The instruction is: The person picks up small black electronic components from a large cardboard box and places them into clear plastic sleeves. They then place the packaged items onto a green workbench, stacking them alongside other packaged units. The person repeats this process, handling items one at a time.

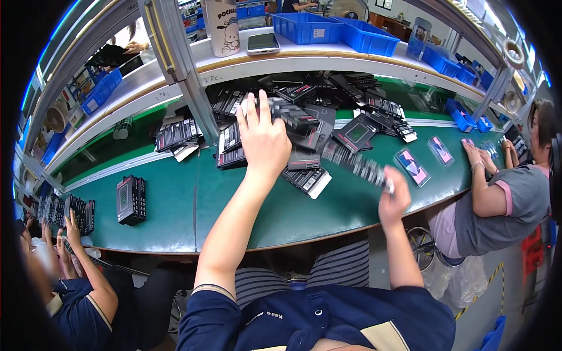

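A blurred, long black cardboard carton piece with white markings (354, 164) is slanting over the middle of the green table (304, 225), between the pile and the near edge; whether it is one carton or several, the blur is not letting me tell. The right hand (395, 196) is gripping its lower right end, fingers curled closed around it. The left hand (262, 137) is hanging palm down over the heap's left part, fingers stretched out and the thumb lying beside another blurred carton; whether it is gripping that one, I cannot tell. The heap of flat black cardboard cartons (354, 133) is sprawling along the table's far edge, some tilted and overlapping. Toward the table's left end, a neat black carton stack (131, 200) is standing apart, and beyond it a co-worker's hands (71, 231) are hovering beside a row of black cartons (82, 213). Toward the right end, two flat clear packs with pink-and-blue faces (413, 167) are lying near another co-worker's hands (477, 155). Above the far edge, a white shelf (246, 65) is carrying a pale printed tumbler (223, 28) and blue plastic bins (307, 28).
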`<state>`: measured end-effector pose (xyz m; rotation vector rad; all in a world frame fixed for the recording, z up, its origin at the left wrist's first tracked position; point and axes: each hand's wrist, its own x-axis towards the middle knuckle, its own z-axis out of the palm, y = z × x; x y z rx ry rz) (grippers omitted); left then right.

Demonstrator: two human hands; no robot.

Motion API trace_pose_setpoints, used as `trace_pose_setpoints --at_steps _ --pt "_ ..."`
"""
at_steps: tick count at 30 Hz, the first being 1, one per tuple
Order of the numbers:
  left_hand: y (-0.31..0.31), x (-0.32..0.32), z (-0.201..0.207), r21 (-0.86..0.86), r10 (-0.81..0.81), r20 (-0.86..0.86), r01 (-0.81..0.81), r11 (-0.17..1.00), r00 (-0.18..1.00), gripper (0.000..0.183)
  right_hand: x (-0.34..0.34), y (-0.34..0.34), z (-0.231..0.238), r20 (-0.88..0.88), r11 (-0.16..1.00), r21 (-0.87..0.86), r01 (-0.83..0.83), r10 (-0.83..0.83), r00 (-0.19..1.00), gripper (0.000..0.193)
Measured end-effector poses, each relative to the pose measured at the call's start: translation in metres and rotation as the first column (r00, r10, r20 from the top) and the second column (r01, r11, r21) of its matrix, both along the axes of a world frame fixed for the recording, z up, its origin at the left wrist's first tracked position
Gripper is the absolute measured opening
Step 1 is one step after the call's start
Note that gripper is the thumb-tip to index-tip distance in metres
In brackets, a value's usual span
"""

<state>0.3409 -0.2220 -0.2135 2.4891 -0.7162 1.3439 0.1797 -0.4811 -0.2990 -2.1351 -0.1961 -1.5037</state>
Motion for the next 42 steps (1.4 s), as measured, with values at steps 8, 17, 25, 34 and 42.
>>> trace_pose_setpoints --at_steps 8,17,25,34,42 --pt "0.001 -0.137 -0.030 0.064 -0.436 -0.479 0.525 0.849 0.762 0.054 -0.043 0.022 -0.001 -0.440 0.922 -0.272 -0.274 0.134 0.888 0.029" --pt "0.016 -0.144 -0.056 0.217 -0.241 -0.630 0.465 0.858 0.738 0.086 -0.003 -0.094 -0.028 -0.499 0.811 -0.425 0.401 -0.580 0.644 0.037" --pt "0.012 -0.103 -0.054 0.104 -0.344 -0.657 0.532 0.840 0.671 0.081 -0.049 0.023 -0.002 -0.652 0.990 -0.079 0.118 -0.141 0.745 0.039" --pt "0.027 -0.107 -0.063 -0.088 -0.494 -0.658 0.594 0.800 0.568 0.078 -0.027 0.055 0.016 -0.732 0.777 0.240 -0.582 0.538 0.418 0.038" --pt "0.018 -0.133 -0.052 -0.682 -0.625 -0.221 0.340 0.648 0.748 0.094 -0.017 0.112 0.046 0.088 0.035 0.922 -0.386 0.951 0.297 0.044"
